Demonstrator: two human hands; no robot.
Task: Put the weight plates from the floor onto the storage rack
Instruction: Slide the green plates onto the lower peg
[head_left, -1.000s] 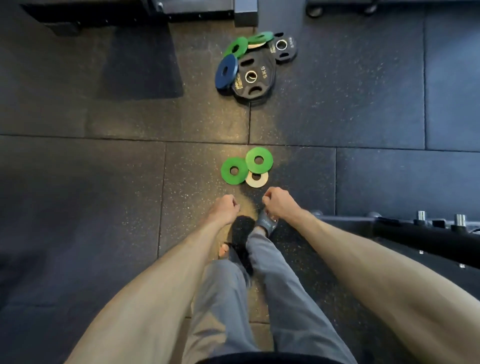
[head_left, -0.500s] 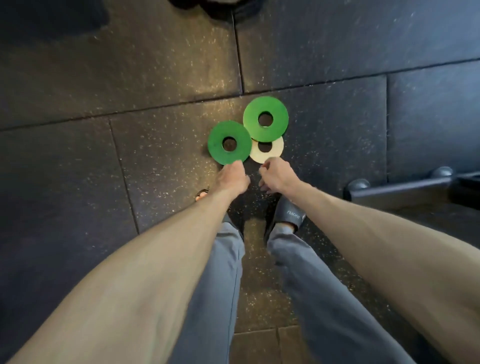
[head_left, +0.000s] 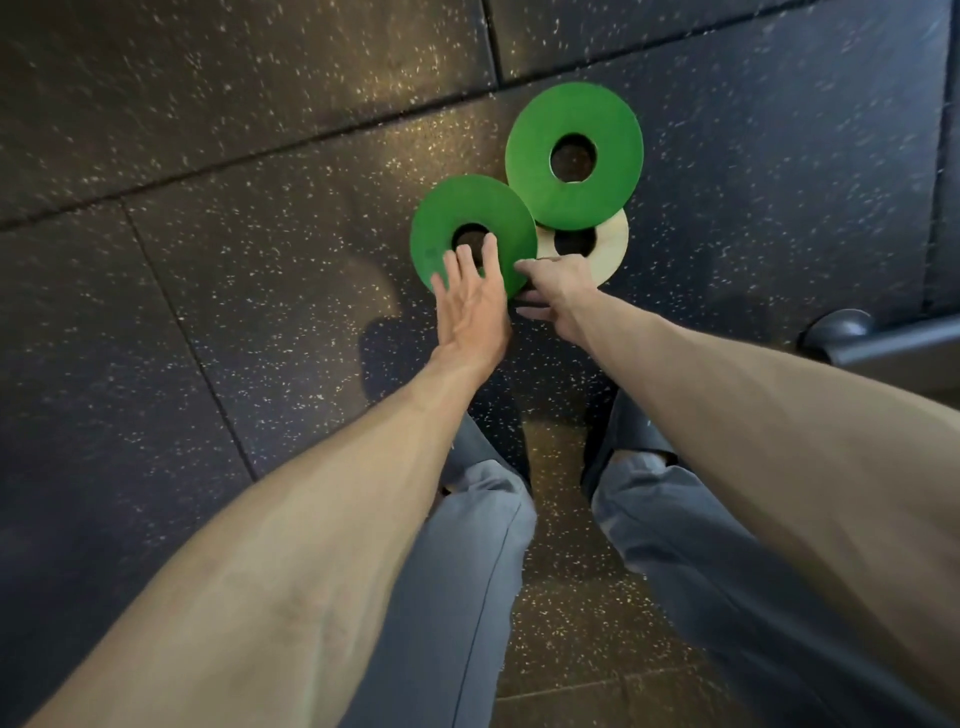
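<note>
Left hand (head_left: 470, 312) lay flat, fingers straight and released, on the near green plate (head_left: 441, 228) on the floor (head_left: 260, 260). Right hand (head_left: 561, 293) sat at that plate's edge; grasp could not be told. Beyond, the cream plate (head_left: 609, 244) lay under the far green plate (head_left: 615, 171)

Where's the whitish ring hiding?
In the head view, the cream plate lies on the floor just right of centre. It sits partly under the far green plate, beside the near green plate, just beyond the right hand.

Dim warm light from above, soft shadows, wide-angle bending, slight blur.
</note>
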